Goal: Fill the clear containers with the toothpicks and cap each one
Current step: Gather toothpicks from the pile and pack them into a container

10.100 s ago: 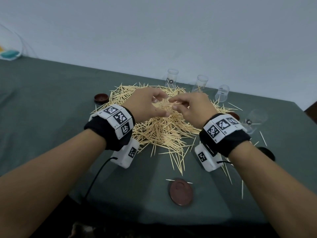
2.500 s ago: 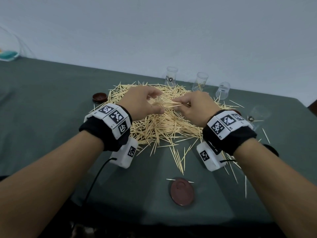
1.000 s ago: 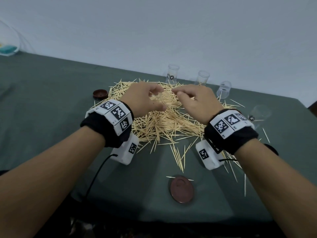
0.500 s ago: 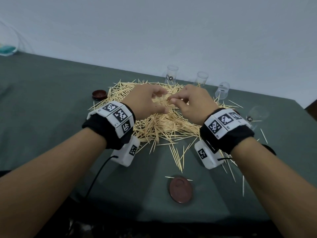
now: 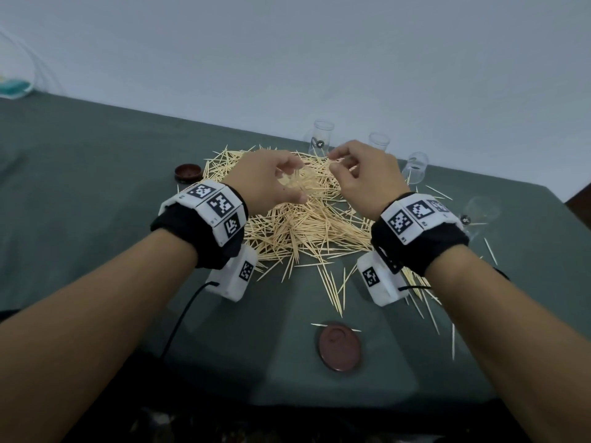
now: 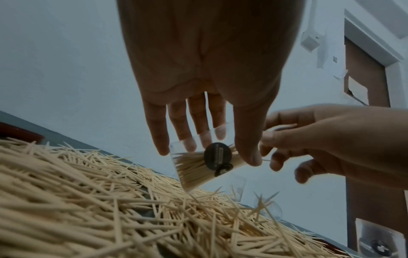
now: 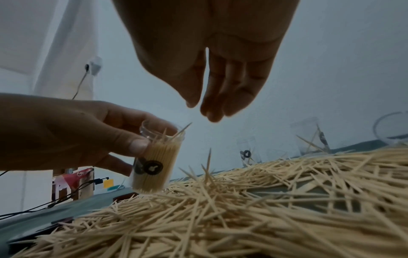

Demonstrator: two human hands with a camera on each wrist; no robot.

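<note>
Your left hand (image 7: 73,132) grips the small clear plastic container with the round black sticker (image 7: 154,160), thumb and fingers wrapped round its upper wall, holding it upright just over the loose heap of pale wooden toothpicks (image 5: 303,219) on the grey-green counter (image 5: 96,174), so spills land back in the heap. It looks nearly full, with a few tips poking above the rim. Your right hand (image 7: 212,73) hovers just above the mouth, fingertips drawn together; whether they still pinch a toothpick, I cannot tell. The flat round brown cap (image 5: 339,346) lies near you, for capping next.
</note>
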